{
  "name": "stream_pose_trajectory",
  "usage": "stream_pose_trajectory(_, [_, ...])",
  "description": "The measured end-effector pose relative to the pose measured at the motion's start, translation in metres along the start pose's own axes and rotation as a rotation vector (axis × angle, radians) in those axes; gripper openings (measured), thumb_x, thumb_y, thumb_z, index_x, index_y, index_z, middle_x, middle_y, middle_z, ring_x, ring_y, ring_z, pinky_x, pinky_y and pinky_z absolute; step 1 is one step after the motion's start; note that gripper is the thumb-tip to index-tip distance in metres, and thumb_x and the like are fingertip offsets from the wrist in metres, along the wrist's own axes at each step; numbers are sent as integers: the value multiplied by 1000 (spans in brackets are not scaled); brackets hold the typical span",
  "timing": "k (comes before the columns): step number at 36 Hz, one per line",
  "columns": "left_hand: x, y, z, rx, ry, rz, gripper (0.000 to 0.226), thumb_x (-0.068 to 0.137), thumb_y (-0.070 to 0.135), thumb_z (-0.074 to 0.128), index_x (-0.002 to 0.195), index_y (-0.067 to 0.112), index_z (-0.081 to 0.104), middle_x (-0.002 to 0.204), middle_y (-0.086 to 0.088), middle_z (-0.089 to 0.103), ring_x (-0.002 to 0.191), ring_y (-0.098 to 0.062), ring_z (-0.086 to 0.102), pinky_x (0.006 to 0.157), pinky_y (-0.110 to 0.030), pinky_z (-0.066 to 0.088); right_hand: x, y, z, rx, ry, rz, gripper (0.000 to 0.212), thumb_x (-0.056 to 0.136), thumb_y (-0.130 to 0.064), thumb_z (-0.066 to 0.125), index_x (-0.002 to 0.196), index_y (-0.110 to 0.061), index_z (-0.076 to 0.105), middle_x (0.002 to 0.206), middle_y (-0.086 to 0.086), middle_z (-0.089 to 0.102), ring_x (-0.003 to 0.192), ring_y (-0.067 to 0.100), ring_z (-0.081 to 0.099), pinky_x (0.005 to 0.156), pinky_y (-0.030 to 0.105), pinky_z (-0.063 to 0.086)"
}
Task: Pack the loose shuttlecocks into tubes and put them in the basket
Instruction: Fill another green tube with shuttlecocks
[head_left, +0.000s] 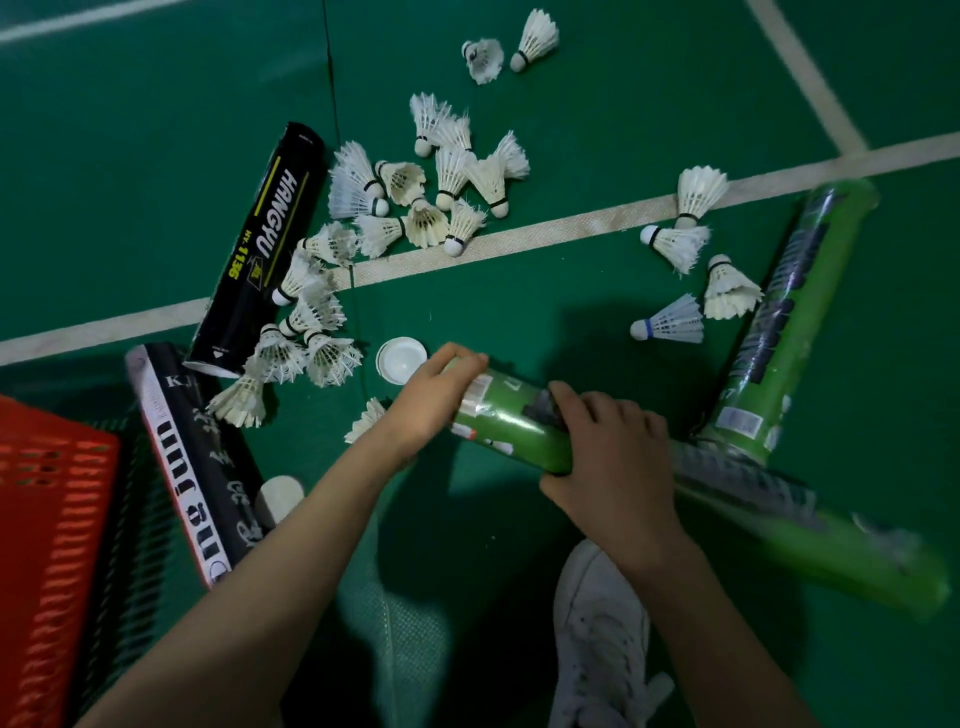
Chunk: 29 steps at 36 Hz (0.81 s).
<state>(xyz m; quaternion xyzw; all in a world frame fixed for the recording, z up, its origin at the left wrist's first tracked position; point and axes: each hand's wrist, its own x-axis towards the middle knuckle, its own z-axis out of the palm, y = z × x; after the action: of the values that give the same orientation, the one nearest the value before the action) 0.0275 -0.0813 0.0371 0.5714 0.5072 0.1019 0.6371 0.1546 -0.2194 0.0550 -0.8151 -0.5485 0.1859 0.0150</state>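
Beside your white shoe (597, 623) both hands hold the green tube (511, 423) low over the floor, right hand (610, 460) wrapped round its middle, left hand (434, 402) cupped over its left end; probably light, dentable card, so squeeze gently, while fragile loose shuttlecocks (415, 208) lie farther out.

both hands grip a green tube (511, 434): left hand (434, 402) at its end, right hand (610, 452) mid-body.

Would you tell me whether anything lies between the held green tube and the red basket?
Only a black-and-white tube lies on the floor between the green tube and the red basket; lifted over it, nothing visible blocks.
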Motion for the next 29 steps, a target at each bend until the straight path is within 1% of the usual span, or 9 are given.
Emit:
stream_pose_trajectory(3, [-10,1,-12,-144,-71,-139,18,95,31,46,86,16,50,68,-2,55,56,-13,54,53,-23,42,4,-11,-13,-56,19,-80,81,74,-38,67,143,-30,26,131,2,47,116,28,44,96,40,28])
stream_pose_trajectory(6, [-19,-2,-28,-176,-100,-235,29,93,43,45,98,15,52,69,-3,59,57,-16,54,54,-23,36,15,-20,-20,-69,29,-155,79,74,-30,68,143,-28,29,132,3,47,118,28,42,100,42,25])
stream_pose_trajectory(9, [-22,-9,-38,-221,-69,-249,41,89,52,50,106,15,57,75,-6,63,64,-21,55,58,-29,32,28,-26,-24,-73,18,-221,77,77,-24,66,143,-28,27,136,2,42,127,27,35,112,49,13])
stream_pose_trajectory(12, [-25,-14,-36,-353,-13,-271,43,92,48,47,112,12,59,81,-8,67,65,-21,60,57,-27,40,42,-32,-27,-116,6,-275,74,80,-17,65,142,-26,26,139,2,36,135,25,24,114,56,0])
stream_pose_trajectory(15, [-25,-19,-30,-429,-35,-285,41,92,51,44,110,18,62,91,-7,70,75,-20,62,73,-32,44,59,-34,-30,-141,-30,-317,72,82,-8,61,143,-24,26,144,2,31,140,26,16,112,60,-6])
stream_pose_trajectory(18, [-23,-24,-23,-395,-101,-280,41,90,56,42,102,23,65,90,-2,73,79,-16,64,84,-35,43,78,-31,-34,-183,-64,-338,71,85,-6,58,145,-25,24,152,2,23,145,25,7,112,62,-3])
stream_pose_trajectory(21, [-18,-29,-15,-329,-138,-220,40,83,55,54,106,23,64,92,0,73,87,-15,64,80,-31,48,96,-22,-29,-212,-66,-372,68,88,-11,57,145,-26,23,155,0,18,147,23,3,112,62,-2])
stream_pose_trajectory(24, [-9,-32,-11,-272,-172,-191,54,71,53,72,113,22,60,91,-1,72,82,-13,64,73,-25,49,113,-9,-19,-243,-46,-418,67,88,-12,57,144,-26,25,155,-1,20,147,23,3,113,62,2])
stream_pose_trajectory(29, [9,-42,8,-215,-194,-220,82,51,56,76,119,17,50,99,-4,70,84,-14,65,75,-28,48,134,8,-4,-274,-28,-470,60,90,-12,54,142,-28,30,155,-4,20,147,23,2,112,61,0])
